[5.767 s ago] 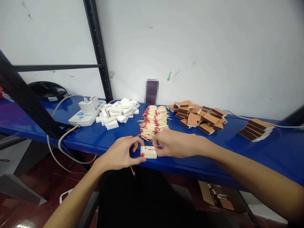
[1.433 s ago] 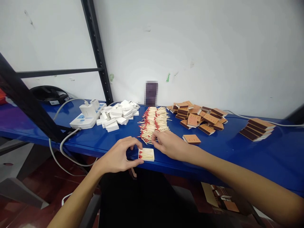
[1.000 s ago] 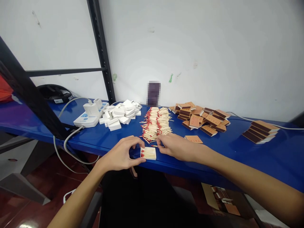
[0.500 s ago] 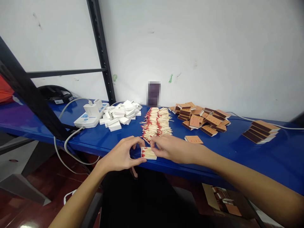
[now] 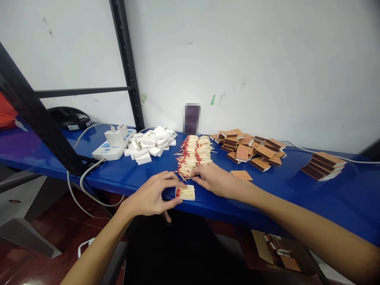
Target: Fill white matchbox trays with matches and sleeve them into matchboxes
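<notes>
- Left hand (image 5: pixel 152 194): thumb and forefinger are closed on the left end of the match tray (image 5: pixel 185 192), holding it down at the front edge of the blue shelf (image 5: pixel 124 172).
- Match tray: a small white open drawer with matches inside, their red heads at the end the left hand grips. It lies between the two hands, just short of the right hand's fingertips.
- Right hand (image 5: pixel 214 180): palm down, with the fingers curled at the near edge of the loose matches (image 5: pixel 194 152). Whether they pinch any sticks cannot be told.
- Loose matches: a heap of red-headed sticks directly beyond both hands.
- Single brown sleeve (image 5: pixel 241 175): flat on the shelf, just outside the right wrist.
- Brown sleeves (image 5: pixel 251 147): a scattered pile beyond the right hand, farther off than the single sleeve.
- Stacked boxes (image 5: pixel 323 163): a neat pile well out to the right of the right forearm.
- White trays (image 5: pixel 150 144): a heap beyond the left hand, with a power strip (image 5: pixel 110 147) touching its outer side.
- Black upright (image 5: pixel 126 67): rises behind the white trays.
</notes>
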`<action>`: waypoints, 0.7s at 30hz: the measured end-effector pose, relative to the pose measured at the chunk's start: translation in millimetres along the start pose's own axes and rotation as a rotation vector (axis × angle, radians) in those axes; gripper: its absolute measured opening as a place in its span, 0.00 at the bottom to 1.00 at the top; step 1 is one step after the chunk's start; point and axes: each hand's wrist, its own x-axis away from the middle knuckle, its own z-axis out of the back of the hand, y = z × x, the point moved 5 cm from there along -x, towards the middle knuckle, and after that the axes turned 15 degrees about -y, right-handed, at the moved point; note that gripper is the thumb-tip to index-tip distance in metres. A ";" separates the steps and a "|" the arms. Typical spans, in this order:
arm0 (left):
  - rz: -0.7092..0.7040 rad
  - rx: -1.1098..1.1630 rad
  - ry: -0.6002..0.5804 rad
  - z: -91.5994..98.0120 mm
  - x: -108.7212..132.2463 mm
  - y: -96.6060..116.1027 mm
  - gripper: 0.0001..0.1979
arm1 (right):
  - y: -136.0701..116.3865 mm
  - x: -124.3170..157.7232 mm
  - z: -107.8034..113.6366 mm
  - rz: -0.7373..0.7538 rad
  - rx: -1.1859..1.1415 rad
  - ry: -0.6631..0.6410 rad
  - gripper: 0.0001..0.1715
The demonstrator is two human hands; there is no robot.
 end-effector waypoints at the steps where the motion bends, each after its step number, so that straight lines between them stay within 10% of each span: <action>1: -0.002 -0.004 -0.009 -0.3 0.0 0.2 0.14 | -0.5 0.2 -0.4 -0.004 0.008 -0.006 0.11; 21: 0.068 0.003 0.039 -0.3 1.6 -5.6 0.12 | -5.2 -8.6 9.9 0.039 -0.059 -0.008 0.04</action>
